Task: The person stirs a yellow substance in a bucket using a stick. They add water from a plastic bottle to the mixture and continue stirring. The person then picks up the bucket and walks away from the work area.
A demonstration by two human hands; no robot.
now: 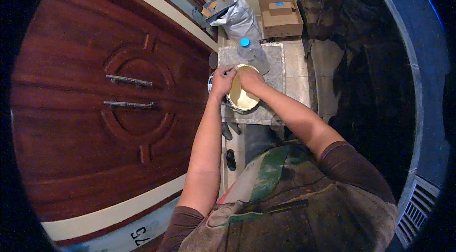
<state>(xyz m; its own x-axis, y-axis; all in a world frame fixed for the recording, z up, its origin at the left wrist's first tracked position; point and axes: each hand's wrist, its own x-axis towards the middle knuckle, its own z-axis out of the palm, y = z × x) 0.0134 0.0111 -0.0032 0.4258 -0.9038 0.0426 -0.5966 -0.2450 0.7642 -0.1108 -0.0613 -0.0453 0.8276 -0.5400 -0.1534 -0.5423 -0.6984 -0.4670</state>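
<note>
Both hands are seen brought together over a round can of pale cream paint (pixel 241 97), which is set on a small grey stone slab (pixel 278 64) in front of the person, just right of a large reddish-brown wooden door (pixel 95 109). Reached forward from the lower edge, the left forearm is held almost straight, and the left hand (pixel 222 82) is closed at the can's upper left rim, its fingers curled around a small item that cannot be made out. From the right shoulder the other arm is bent at the elbow and angled inward, and the right hand (pixel 250 78) is laid on the can's top rim with the fingers folded down; whether anything is pinched in it cannot be told. The two hands are seen nearly touching each other above the paint. One clear plastic bottle with a blue cap (pixel 251 53) is stood on the slab just behind the can. Two long metal handles (pixel 129 92) are counted on the door, one above the other. Further back, one grey sack (pixel 240 19) is propped against the wall, and one brown cardboard box (pixel 281 18) is placed beside it, with a smaller box set on top. Below the slab, one dark glove (pixel 230 130) is seen hanging at its edge.
</note>
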